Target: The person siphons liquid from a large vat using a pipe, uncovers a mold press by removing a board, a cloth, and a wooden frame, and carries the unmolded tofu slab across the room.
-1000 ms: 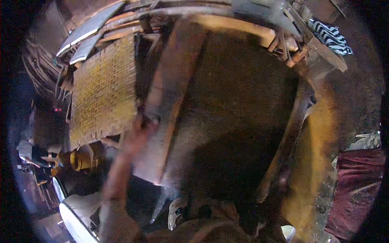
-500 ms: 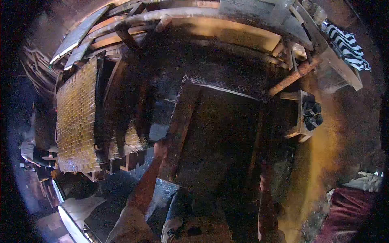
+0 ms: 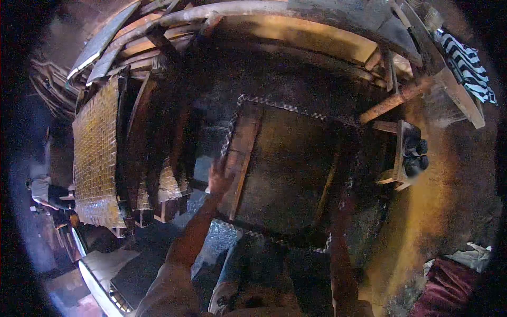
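A large dark rectangular wooden panel [image 3: 288, 169] with black-and-white patterned trim around its edges lies in front of me. A wooden strip runs along its left side. My left hand [image 3: 222, 178] is over that strip near the left edge, fingers spread and holding nothing; whether the palm presses on the wood I cannot tell. My right hand [image 3: 343, 203] is at the panel's right edge, deep in shadow, its fingers too dark to make out. My legs in jeans show just below the near edge.
Woven mat panels [image 3: 96, 158] lean at the left. A low wooden stool [image 3: 400, 150] bears dark objects at the right. A wooden pole [image 3: 396, 100] slants near the far right corner. Maroon cloth [image 3: 446, 288] lies lower right. Another person [image 3: 43, 190] is far left.
My left hand has gone from a closed grip on the left edge to spread fingers, slightly farther up and inward. The panel's near edge and patterned trim now show more fully.
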The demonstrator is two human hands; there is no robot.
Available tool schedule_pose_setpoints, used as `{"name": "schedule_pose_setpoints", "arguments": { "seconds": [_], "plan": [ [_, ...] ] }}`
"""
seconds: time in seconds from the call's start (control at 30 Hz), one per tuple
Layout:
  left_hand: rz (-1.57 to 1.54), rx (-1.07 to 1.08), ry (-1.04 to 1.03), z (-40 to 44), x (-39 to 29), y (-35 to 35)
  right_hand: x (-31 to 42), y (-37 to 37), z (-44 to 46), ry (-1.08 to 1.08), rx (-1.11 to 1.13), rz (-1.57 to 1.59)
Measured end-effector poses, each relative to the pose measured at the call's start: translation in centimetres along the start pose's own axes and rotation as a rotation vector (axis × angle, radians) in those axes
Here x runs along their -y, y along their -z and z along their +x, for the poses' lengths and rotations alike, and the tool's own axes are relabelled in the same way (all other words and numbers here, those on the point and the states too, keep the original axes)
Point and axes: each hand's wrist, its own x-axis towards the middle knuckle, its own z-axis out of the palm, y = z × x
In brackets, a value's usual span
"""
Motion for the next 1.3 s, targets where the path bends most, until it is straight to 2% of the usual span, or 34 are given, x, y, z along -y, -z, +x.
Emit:
{"name": "schedule_pose_setpoints", "arguments": {
  "seconds": [0.07,0.1,0.17,0.27,0.3,0.43,0.53,0.57,0.63,0.67,0.73,0.8,0.83,0.87,0.9,0.93,0.97,1.0,1.07,1.17,1.3],
  "plan": [
    [-0.043,0.200,-0.092,-0.7,-1.4,-1.3,1.8,-1.8,0.3,0.046,-0.046,-0.050],
    [-0.048,0.196,-0.084,-1.1,-2.1,-2.2,2.5,-2.8,0.4,0.066,-0.067,-0.077],
    [0.163,0.067,-0.335,-2.0,-3.2,-4.0,3.3,-4.7,0.4,0.094,-0.109,-0.140],
    [0.210,0.138,-0.157,-2.7,-4.4,-4.5,3.2,-7.5,0.5,0.126,-0.146,-0.219],
    [0.330,0.266,-0.115,-2.4,-4.5,-4.5,3.0,-8.2,0.7,0.133,-0.155,-0.239],
    [0.388,0.250,-0.099,-3.0,-4.4,-5.0,1.3,-9.2,0.4,0.122,-0.082,-0.325],
    [0.203,0.174,-0.106,-2.1,-4.1,-4.9,2.4,-8.6,0.7,0.063,0.086,-0.402],
    [0.169,0.002,-0.149,-1.8,-4.1,-4.4,4.0,-8.2,0.9,0.058,0.154,-0.432],
    [0.061,-0.169,-0.121,-2.8,-2.3,-5.2,8.6,-8.1,2.3,0.103,0.262,-0.473],
    [0.013,-0.259,-0.075,-3.5,-0.4,-6.2,12.6,-8.5,2.7,0.222,0.248,-0.434],
    [-0.112,-0.345,0.180,-5.8,3.9,-7.7,21.5,-11.4,3.9,0.472,0.241,-0.379],
    [-0.435,-0.222,0.565,-6.5,6.7,-3.9,30.6,-16.4,5.0,0.729,0.245,-0.390],
    [-0.818,0.012,0.740,-7.5,10.5,-3.9,33.7,-19.2,5.3,0.860,0.251,-0.440],
    [-0.654,0.159,0.736,-8.1,11.9,-3.0,36.9,-22.1,5.7,0.992,0.248,-0.487],
    [-0.589,0.293,0.693,-9.0,13.0,-3.0,38.8,-25.2,6.5,1.095,0.245,-0.596],
    [-0.554,0.395,0.638,-10.3,13.9,-3.5,40.9,-27.8,6.3,1.258,0.237,-0.462],
    [-0.530,0.483,0.599,-12.0,14.3,-4.0,42.1,-30.5,6.3,1.336,0.149,-0.588],
    [-0.519,0.555,0.566,-14.2,15.0,-5.0,43.6,-32.7,5.7,1.341,0.147,-0.594],
    [-0.521,0.656,0.535,-18.2,15.0,-6.0,45.6,-35.7,4.8,1.360,0.201,-0.899],
    [-0.518,0.723,0.532,-22.0,16.0,-6.7,42.7,-40.8,8.0,1.331,0.194,-0.957],
    [-0.459,0.691,0.545,-24.2,17.1,-8.3,41.9,-42.7,8.5,1.255,0.147,-0.959]
  ]
}}
